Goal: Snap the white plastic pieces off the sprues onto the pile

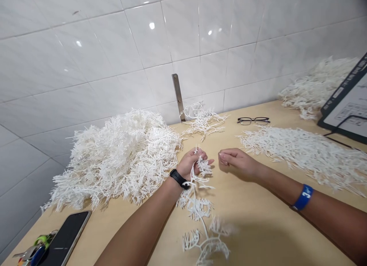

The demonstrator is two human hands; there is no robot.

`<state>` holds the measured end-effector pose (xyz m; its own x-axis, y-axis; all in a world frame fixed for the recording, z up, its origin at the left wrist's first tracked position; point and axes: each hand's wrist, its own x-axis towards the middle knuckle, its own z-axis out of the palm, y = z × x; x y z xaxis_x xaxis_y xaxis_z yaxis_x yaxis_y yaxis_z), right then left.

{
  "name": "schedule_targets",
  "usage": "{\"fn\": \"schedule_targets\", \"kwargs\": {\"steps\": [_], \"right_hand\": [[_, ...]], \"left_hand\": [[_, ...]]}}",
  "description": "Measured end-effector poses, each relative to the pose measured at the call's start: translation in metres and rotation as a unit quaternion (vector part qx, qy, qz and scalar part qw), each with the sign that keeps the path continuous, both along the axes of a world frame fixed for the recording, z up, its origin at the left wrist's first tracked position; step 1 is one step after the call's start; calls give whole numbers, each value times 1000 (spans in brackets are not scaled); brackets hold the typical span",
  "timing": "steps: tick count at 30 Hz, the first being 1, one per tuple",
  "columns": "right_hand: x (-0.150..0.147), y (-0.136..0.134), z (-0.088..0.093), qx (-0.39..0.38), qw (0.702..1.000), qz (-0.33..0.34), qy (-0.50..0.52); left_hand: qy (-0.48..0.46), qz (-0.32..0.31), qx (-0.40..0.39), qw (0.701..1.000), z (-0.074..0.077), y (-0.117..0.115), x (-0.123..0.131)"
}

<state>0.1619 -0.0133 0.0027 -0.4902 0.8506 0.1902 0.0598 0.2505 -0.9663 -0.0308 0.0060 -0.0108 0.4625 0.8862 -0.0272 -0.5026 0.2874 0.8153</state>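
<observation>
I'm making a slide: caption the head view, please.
The left hand holds a branched white sprig beside a tangled white heap; the pinched right hand is nearby.

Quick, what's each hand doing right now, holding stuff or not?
Left hand: closed, holding a white branching piece.
Right hand: pinched closed; can't tell if anything small is inside.

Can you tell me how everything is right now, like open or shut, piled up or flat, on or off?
Left hand: curled around white branch
White branch: held, trailing below the hand
Right hand: fingers pinched together
Big pile: heaped high
Loose bits: spread low
Phone: lying down, screen dark
Glasses: on the table, folding unclear
Watch: strapped on
</observation>
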Motion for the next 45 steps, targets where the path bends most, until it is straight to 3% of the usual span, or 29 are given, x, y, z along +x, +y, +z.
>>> {"fn": "schedule_targets", "kwargs": {"steps": [3, 6, 9, 12, 13, 15, 18, 20, 21, 23, 25, 29, 31, 35, 38, 40, 45], "right_hand": [[12, 3, 9, 74, 980, -138, -121], [35, 14, 20, 147, 907, -294, -261], [59, 27, 27, 146, 860, -411, -266], [68, 33, 26, 138, 841, -476, -217], [65, 32, 24, 132, 848, -471, -203], [51, 26, 19, 98, 891, -407, -175], [22, 16, 7, -40, 973, -212, -78], [8, 13, 0, -146, 981, -128, -2], [5, 14, -3, -184, 975, -123, 28], [7, 20, -7, -217, 958, -176, 71], [16, 28, -8, -193, 941, -266, 85], [32, 35, -2, -46, 920, -388, 3], [29, 27, 3, 8, 932, -360, -31], [8, 3, 8, 54, 978, -172, -105], [-6, -6, 5, 60, 984, -60, -155], [-9, -7, 1, 64, 981, -37, -179], [-5, 0, -4, 79, 975, -53, -199]], "left_hand": [[-15, 60, -25, 998, 4, 4, -7], [18, 74, -43, 996, 3, 5, -8], [44, 65, -40, 996, 2, 3, -6], [57, 67, -17, 996, 2, 1, -3], [64, 67, -12, 996, 3, 1, -2], [76, 68, -10, 995, 4, 0, -1], [79, 70, -17, 994, 6, -1, 1], [79, 72, -19, 994, 7, -2, 2], [80, 73, -20, 994, 7, -3, 2], [81, 76, -21, 994, 8, -4, 3], [83, 77, -21, 993, 9, -4, 3], [116, 83, -18, 990, 9, -4, 4], [140, 84, -8, 987, 8, -4, 4], [188, 83, 28, 978, 3, -6, 8], [211, 87, 59, 972, 1, -8, 12], [210, 89, 70, 971, 3, -10, 14], [232, 78, 85, 966, 9, -13, 17]]}}
